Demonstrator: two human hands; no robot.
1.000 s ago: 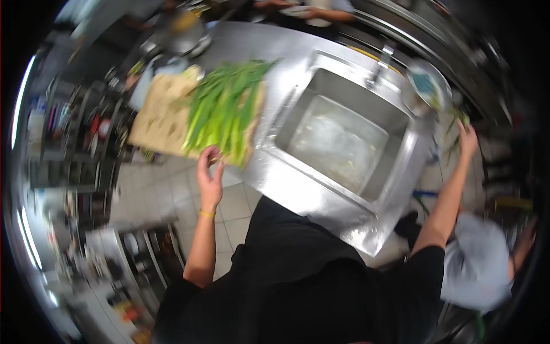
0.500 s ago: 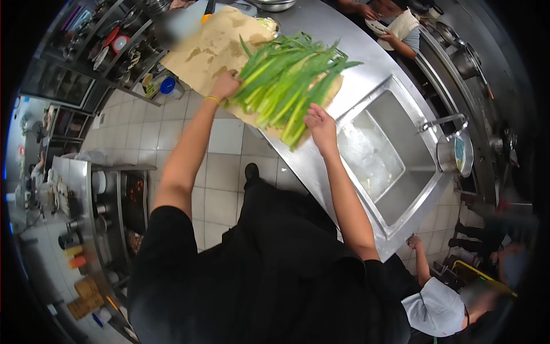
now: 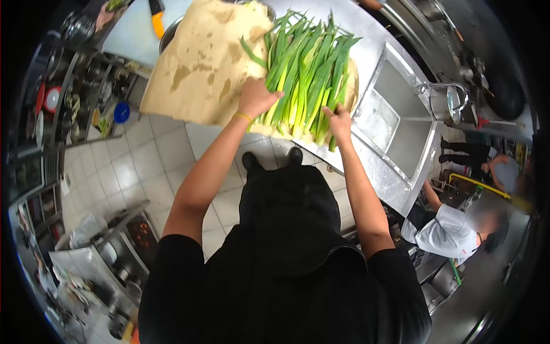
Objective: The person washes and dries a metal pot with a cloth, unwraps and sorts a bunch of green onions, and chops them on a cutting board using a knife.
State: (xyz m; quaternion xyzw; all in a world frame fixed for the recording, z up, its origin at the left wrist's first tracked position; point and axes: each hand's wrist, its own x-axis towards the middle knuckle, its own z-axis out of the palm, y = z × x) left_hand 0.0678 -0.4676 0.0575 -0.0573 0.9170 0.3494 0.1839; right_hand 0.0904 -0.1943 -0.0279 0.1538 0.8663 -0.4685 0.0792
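A wide layer of green onions (image 3: pixel 303 74), green leaves pointing away from me, lies on a sheet of brown paper (image 3: pixel 195 74) with wet spots. My left hand (image 3: pixel 258 98), a yellow band at its wrist, rests at the left edge of the stalks. Its thumb is stretched out over them, while its other fingers are partly hidden. On the opposite side, my right hand (image 3: pixel 339 119) has its fingers bent around the outermost stalks near their lower ends. One loose leaf (image 3: pixel 252 53) lies apart on the paper.
A steel sink (image 3: pixel 395 120) is set into the counter on the right, with a tap and a pot (image 3: pixel 445 106) beyond it. A knife with an orange handle (image 3: pixel 158 25) lies on a white board (image 3: pixel 129 35). A co-worker in a grey shirt (image 3: pixel 444 232) stands at right.
The green onions now lie more evenly side by side, stems toward me. Both hands have shifted right in view, my left hand over the stalks' edge. My view has turned and moved.
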